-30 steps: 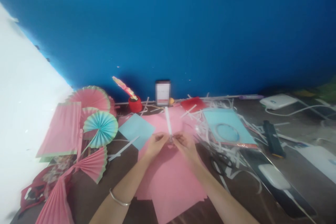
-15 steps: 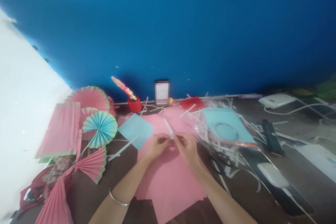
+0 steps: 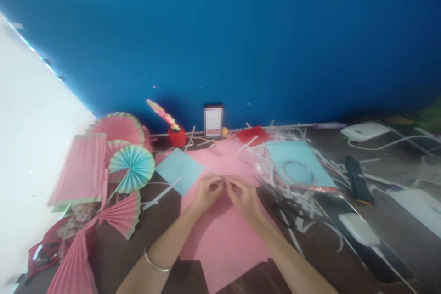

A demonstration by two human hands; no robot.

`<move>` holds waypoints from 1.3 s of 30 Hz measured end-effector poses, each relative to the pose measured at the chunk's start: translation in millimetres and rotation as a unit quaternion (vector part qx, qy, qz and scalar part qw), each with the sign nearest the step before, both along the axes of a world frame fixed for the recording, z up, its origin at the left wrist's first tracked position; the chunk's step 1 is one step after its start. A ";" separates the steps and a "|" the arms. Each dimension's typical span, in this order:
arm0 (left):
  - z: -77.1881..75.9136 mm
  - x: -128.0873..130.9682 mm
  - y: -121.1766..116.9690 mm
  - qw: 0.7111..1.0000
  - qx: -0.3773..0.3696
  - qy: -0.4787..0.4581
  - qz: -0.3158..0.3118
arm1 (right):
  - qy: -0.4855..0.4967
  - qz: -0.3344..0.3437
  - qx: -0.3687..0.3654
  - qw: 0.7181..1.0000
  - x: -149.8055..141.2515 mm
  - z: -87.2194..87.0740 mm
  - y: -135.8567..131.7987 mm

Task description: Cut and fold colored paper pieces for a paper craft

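Note:
Above the pink paper sheets [image 3: 225, 243], both of my hands meet fingertip to fingertip. My left hand [image 3: 207, 191] is closed in a pinch, and so is my right hand [image 3: 244, 194]. Between their fingertips they hold a narrow white paper strip [image 3: 214, 173], its free end pointing up and to the left; the part inside the fingers is hidden. A silver bangle [image 3: 156, 262] circles my left wrist. Just left of my hands lies a light blue paper square [image 3: 179, 171].
Pleated pink and blue paper fans [image 3: 132, 168] crowd the left side. To the right are white paper scraps [image 3: 272, 170], a blue sheet [image 3: 296, 156], scissors [image 3: 292, 206], a black stapler-like object [image 3: 358, 179] and a phone [image 3: 365, 257]. A red pot [image 3: 177, 136] stands at the back.
The white strip has turned from pointing up and away to lying lower and more leftward, seen nearly edge-on. My hands stay together in about the same place.

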State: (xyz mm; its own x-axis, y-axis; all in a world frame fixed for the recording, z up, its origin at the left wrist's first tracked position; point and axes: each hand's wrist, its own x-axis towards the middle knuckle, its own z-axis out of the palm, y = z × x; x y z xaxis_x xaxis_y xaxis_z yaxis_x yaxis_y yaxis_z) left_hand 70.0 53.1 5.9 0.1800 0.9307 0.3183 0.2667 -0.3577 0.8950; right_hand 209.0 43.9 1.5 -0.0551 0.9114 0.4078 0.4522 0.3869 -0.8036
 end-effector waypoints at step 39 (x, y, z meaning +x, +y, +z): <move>0.4 -8.8 4.5 0.858 -0.331 -0.365 -0.141 | -0.219 -0.349 0.093 0.906 166.5 54.8 33.0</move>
State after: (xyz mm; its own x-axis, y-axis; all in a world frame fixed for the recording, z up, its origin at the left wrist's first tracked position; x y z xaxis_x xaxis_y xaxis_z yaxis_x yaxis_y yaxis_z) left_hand 61.2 57.6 6.4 0.4058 0.9031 -0.1404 -0.4656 0.3364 0.8186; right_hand 375.5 76.9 56.3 0.3142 0.7042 0.6367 0.8992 -0.0057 -0.4375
